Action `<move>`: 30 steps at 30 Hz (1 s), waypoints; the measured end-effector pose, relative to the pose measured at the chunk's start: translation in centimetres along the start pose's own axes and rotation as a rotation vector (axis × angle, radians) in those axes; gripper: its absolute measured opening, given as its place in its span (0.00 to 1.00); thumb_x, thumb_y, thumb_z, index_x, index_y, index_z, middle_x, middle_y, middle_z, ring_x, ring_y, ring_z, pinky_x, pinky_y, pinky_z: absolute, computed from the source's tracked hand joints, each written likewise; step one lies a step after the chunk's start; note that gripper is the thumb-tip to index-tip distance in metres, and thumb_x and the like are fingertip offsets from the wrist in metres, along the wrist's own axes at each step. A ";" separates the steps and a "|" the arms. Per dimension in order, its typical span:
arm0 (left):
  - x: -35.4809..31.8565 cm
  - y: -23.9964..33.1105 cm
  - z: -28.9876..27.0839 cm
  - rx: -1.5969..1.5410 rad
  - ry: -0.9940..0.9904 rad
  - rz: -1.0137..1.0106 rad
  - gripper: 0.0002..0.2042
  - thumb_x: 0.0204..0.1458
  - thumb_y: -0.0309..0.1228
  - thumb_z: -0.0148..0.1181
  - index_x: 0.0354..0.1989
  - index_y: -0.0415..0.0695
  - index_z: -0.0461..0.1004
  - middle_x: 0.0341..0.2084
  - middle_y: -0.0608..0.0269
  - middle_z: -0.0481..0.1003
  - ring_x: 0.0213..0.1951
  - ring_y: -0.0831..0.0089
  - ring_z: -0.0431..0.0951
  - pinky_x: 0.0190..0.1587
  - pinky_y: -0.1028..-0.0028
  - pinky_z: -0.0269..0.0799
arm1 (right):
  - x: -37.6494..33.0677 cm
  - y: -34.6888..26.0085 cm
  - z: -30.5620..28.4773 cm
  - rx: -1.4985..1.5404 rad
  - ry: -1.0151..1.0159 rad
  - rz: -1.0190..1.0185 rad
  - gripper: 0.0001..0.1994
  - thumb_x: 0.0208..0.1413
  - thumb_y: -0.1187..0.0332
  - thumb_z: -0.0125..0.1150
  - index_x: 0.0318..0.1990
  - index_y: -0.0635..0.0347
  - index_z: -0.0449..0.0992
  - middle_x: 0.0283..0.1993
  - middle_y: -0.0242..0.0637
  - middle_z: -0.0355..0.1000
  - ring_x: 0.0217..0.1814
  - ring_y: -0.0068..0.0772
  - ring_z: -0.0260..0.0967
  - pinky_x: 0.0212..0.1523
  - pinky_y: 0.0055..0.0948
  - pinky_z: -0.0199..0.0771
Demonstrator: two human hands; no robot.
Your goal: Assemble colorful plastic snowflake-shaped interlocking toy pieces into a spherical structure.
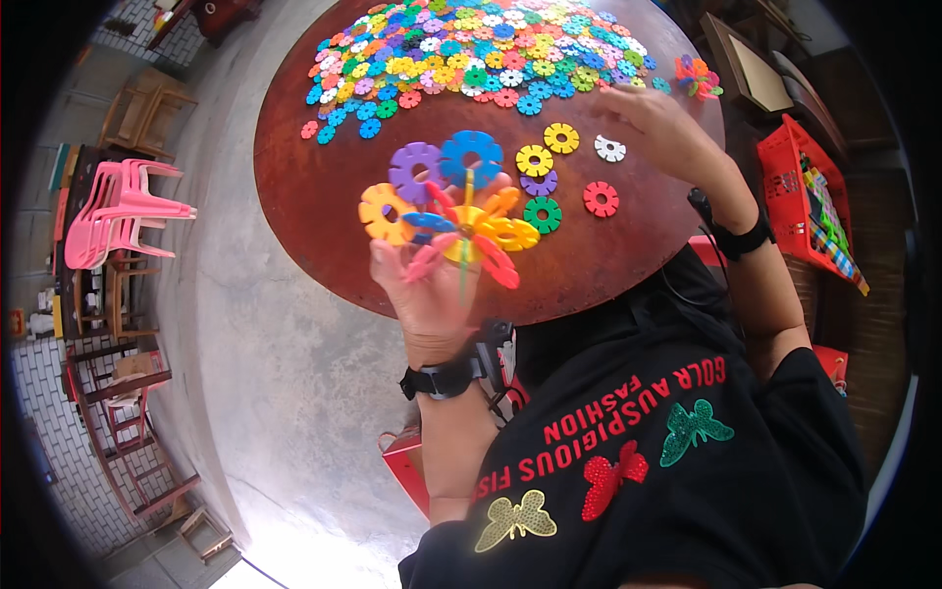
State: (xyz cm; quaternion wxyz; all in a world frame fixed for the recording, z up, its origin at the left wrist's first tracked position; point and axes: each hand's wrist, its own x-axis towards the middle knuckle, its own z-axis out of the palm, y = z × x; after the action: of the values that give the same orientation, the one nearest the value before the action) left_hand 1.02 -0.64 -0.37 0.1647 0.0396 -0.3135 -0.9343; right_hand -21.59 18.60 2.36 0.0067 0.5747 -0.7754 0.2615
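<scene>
The left hand (427, 280) grips a flower of joined plastic discs (461, 211) over the round table's (314, 196) near edge. The right hand (657, 123), fingers loosely curled and empty, rests by the disc pile (471, 54) at the far edge; loose discs (564, 167) lie between. A red basket (785, 187) holds toys beside the table.

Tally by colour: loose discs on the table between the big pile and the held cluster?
Yellow discs: 2
White disc: 1
Purple disc: 1
Green disc: 1
Red disc: 1
Total: 6
</scene>
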 end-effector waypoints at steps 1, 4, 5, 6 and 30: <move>0.1 0.5 0.3 -0.047 0.047 0.005 0.53 0.41 0.68 0.53 0.66 0.36 0.46 0.62 0.39 0.53 0.62 0.47 0.57 0.64 0.56 0.50 | -0.7 0.7 0.6 -0.086 -0.006 0.054 0.15 0.49 0.72 0.59 0.46 0.61 0.71 0.40 0.44 0.70 0.39 0.46 0.71 0.38 0.35 0.70; 0.4 0.4 -0.1 -0.238 0.045 0.066 0.45 0.46 0.64 0.52 0.64 0.39 0.52 0.58 0.43 0.61 0.58 0.41 0.62 0.59 0.51 0.59 | -1.9 2.3 2.4 -0.206 -0.085 0.236 0.18 0.46 0.73 0.61 0.47 0.60 0.69 0.44 0.47 0.67 0.45 0.51 0.68 0.42 0.41 0.69; 0.2 0.4 0.1 -0.311 0.149 0.069 0.46 0.45 0.64 0.52 0.64 0.41 0.52 0.59 0.43 0.60 0.59 0.41 0.62 0.59 0.50 0.59 | -2.2 2.7 3.0 -0.248 -0.164 0.377 0.20 0.45 0.73 0.62 0.48 0.59 0.69 0.44 0.47 0.65 0.46 0.52 0.67 0.43 0.42 0.68; 0.0 0.5 0.2 -0.385 0.256 0.078 0.46 0.45 0.64 0.53 0.65 0.43 0.51 0.60 0.44 0.60 0.59 0.41 0.61 0.59 0.50 0.59 | -2.4 2.9 3.5 -0.239 -0.185 0.391 0.20 0.44 0.73 0.62 0.47 0.59 0.67 0.43 0.48 0.65 0.46 0.52 0.67 0.43 0.43 0.67; 0.7 0.1 0.4 -0.307 -0.141 0.017 0.40 0.41 0.40 0.61 0.65 0.42 0.52 0.61 0.36 0.55 0.61 0.41 0.59 0.63 0.50 0.53 | 2.8 -11.3 -0.4 0.370 0.246 0.083 0.07 0.50 0.75 0.56 0.38 0.62 0.71 0.22 0.39 0.71 0.22 0.33 0.71 0.24 0.28 0.68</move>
State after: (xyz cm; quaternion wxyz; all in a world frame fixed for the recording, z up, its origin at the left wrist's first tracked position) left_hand 0.28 -0.66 0.04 0.1541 -0.0541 -0.1783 -0.9703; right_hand -12.58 13.97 8.07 -0.0151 0.4976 -0.7307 0.4671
